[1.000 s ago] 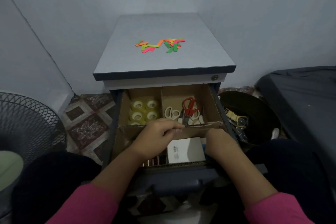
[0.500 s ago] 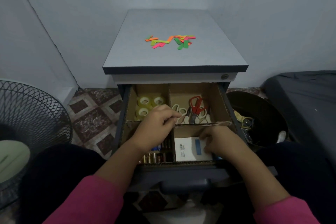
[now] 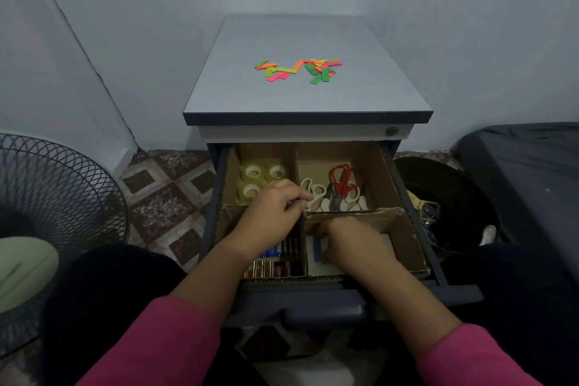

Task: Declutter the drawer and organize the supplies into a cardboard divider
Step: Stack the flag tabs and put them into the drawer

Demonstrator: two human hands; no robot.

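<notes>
The cabinet's drawer (image 3: 322, 298) stands open with a cardboard divider (image 3: 383, 218) of four compartments inside. Clear tape rolls (image 3: 252, 174) fill the back left one. Red and white scissors (image 3: 341, 182) lie in the back right. Batteries (image 3: 275, 268) lie in the front left. A white box with a blue stripe (image 3: 315, 263) sits in the front right. My left hand (image 3: 272, 216) pinches the divider's centre wall where the walls cross. My right hand (image 3: 354, 244) reaches into the front right compartment and grips the white box, hiding most of it.
Several neon paper strips (image 3: 297, 69) lie scattered on the cabinet top (image 3: 307, 97). A dark round bin (image 3: 451, 197) with clips inside stands to the right of the drawer, a dark mattress (image 3: 532, 166) beyond it. A wire fan guard (image 3: 53, 191) stands at the left.
My right hand has slid left and down onto the white box in the front right compartment. My left hand stays on the divider's centre wall. The camera has tilted up a little.
</notes>
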